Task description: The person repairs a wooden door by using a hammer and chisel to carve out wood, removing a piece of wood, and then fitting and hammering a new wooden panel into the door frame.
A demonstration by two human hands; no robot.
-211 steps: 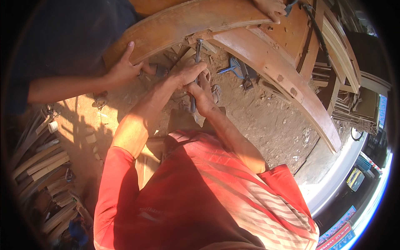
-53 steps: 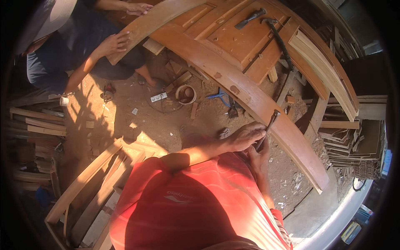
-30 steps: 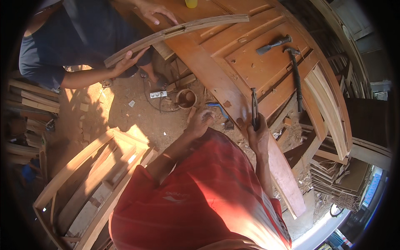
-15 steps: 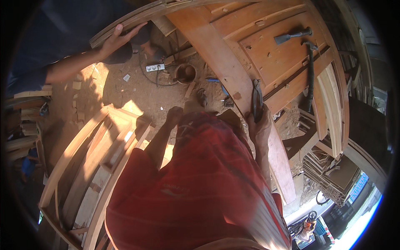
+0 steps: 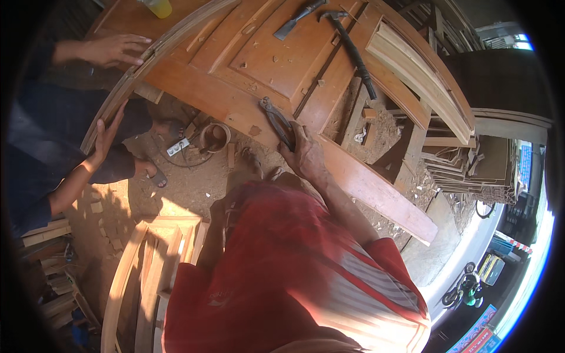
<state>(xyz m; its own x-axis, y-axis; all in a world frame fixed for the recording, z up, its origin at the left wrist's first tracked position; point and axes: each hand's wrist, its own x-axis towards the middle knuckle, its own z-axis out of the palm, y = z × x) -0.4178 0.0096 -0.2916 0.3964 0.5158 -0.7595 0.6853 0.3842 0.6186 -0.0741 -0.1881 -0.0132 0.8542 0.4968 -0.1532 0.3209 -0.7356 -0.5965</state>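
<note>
My right hand [image 5: 307, 154] is closed round the handles of metal pincers [image 5: 275, 117], whose jaws point away from me over a brown wooden door [image 5: 229, 94]. A stain marks the door's surface beside the pincers. On the panels lie a wide flat chisel [image 5: 297, 20] and a claw hammer [image 5: 353, 53] with a dark handle. My left hand [image 5: 218, 207] hangs low beside my red shirt, in shadow; its fingers cannot be made out.
At left, a co-worker's hands [image 5: 105, 141] are at a long wooden strip [image 5: 112, 106] along the door's edge. A bucket [image 5: 215, 137] and power strip [image 5: 178, 147] lie on the ground. A wooden frame [image 5: 126, 276] stands lower left; stacked boards [image 5: 471, 170] stand right.
My view has turned right. My right hand has carried the pincers farther over the door. The co-worker's second hand has come into view, and my left hand sits lower.
</note>
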